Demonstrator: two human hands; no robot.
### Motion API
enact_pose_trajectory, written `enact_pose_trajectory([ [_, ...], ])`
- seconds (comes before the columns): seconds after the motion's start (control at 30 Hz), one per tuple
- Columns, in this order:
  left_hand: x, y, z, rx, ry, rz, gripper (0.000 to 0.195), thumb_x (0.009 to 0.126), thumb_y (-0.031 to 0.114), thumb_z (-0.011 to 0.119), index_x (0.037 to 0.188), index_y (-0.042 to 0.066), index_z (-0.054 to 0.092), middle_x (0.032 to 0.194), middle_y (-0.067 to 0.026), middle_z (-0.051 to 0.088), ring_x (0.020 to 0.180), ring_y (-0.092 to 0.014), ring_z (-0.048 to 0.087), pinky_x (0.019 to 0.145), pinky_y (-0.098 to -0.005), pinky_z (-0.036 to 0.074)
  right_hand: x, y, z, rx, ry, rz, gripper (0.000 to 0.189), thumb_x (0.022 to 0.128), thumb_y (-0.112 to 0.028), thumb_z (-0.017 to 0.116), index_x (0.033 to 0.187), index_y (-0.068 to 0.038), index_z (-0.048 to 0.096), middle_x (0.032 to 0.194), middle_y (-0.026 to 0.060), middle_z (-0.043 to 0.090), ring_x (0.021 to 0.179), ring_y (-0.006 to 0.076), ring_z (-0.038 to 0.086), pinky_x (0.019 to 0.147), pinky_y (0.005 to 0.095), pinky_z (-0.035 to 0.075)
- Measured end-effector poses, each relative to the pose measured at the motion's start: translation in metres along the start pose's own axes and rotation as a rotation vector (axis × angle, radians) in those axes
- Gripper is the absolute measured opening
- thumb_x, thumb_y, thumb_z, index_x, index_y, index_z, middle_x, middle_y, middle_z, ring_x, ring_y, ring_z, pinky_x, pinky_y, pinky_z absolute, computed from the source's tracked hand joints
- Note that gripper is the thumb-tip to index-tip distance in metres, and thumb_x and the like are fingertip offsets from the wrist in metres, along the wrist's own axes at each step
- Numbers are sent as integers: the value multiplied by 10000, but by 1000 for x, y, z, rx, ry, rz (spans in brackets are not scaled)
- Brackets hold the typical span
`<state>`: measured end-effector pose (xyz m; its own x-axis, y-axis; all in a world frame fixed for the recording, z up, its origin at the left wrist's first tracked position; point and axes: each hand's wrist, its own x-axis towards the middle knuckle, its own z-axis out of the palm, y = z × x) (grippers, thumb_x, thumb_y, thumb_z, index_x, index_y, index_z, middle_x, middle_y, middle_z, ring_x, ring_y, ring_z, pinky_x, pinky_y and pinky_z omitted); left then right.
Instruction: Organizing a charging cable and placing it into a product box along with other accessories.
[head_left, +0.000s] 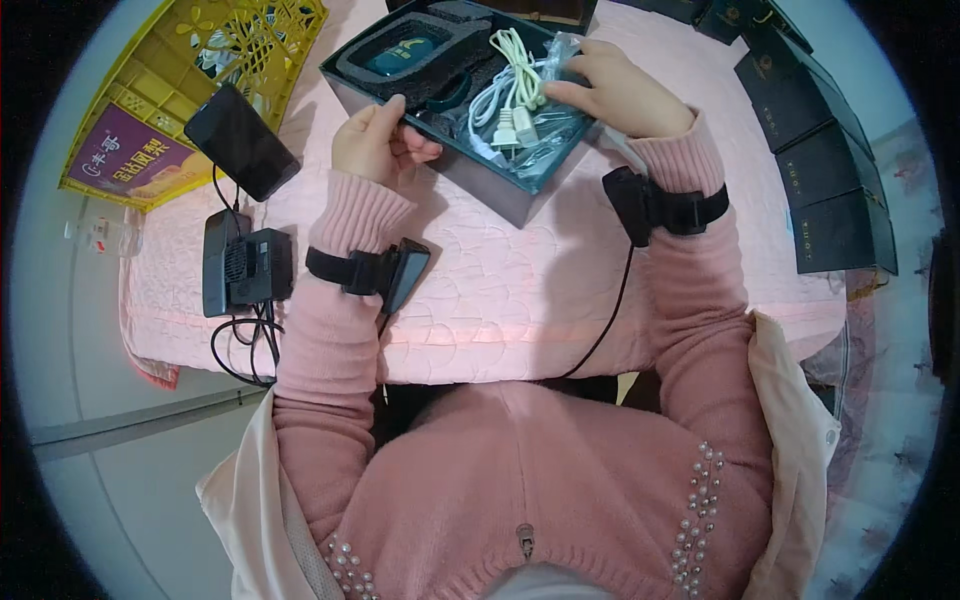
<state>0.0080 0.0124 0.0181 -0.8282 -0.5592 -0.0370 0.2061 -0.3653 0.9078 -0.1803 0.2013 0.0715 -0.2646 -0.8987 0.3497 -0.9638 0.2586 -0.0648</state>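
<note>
A dark green and grey box (495, 187) stands with its top uncovered on the pink quilted cloth (480, 300). Black foam (457, 34) in its left part surrounds a dark green item (405, 54). A coiled white cable (484, 109), a pale cable with a plug (517, 75) and clear plastic film (555, 150) fill the right part. My left hand (382, 142) holds the box's near left edge between thumb and curled fingers. My right hand (622, 90) lies over the right edge, its thumb beside the cables and its fingers at the plastic; its exact grip is unclear.
At upper left stands a yellow plastic crate (135, 82). A smartphone (244, 142) and black devices (247, 259) with cables (262, 337) lie left of my left arm. Several dark boxes (817, 157) line the right side. A clear bottle (112, 234) is at far left.
</note>
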Motion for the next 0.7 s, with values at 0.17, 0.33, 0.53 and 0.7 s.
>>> enact_pose_trajectory([
  [0.17, -3, -2, 3, -6, 19, 6, 228, 872, 188, 520, 718, 23, 484, 578, -96, 558, 522, -225, 601, 500, -289, 509, -7, -9, -6, 262, 279, -84, 407, 823, -347, 541, 827, 53, 617, 885, 240, 586, 793, 345, 578, 717, 365, 454],
  [0.33, -5, -1, 6, 4, 26, 14, 226, 872, 183, 515, 718, 21, 484, 577, -102, 563, 520, -228, 603, 505, -298, 519, -7, -20, -11, 312, -95, 82, 367, 846, -271, 536, 1054, 31, 549, 967, 196, 580, 880, 281, 557, 782, 308, 428],
  [0.53, -9, -5, 13, -10, 33, 25, 228, 872, 180, 511, 721, 11, 485, 587, -115, 572, 535, -240, 612, 521, -320, 536, 7, -12, -1, 254, -299, 166, 338, 841, -247, 540, 1066, 5, 560, 960, 154, 608, 898, 222, 565, 785, 290, 423],
  [0.7, -10, -7, 16, -41, 17, -3, 269, 868, 198, 520, 688, -1, 521, 594, -137, 580, 543, -272, 603, 532, -339, 531, -3, -6, 0, 229, 25, 102, 379, 825, -229, 560, 1127, -2, 529, 1044, 160, 583, 957, 253, 553, 842, 296, 415],
])
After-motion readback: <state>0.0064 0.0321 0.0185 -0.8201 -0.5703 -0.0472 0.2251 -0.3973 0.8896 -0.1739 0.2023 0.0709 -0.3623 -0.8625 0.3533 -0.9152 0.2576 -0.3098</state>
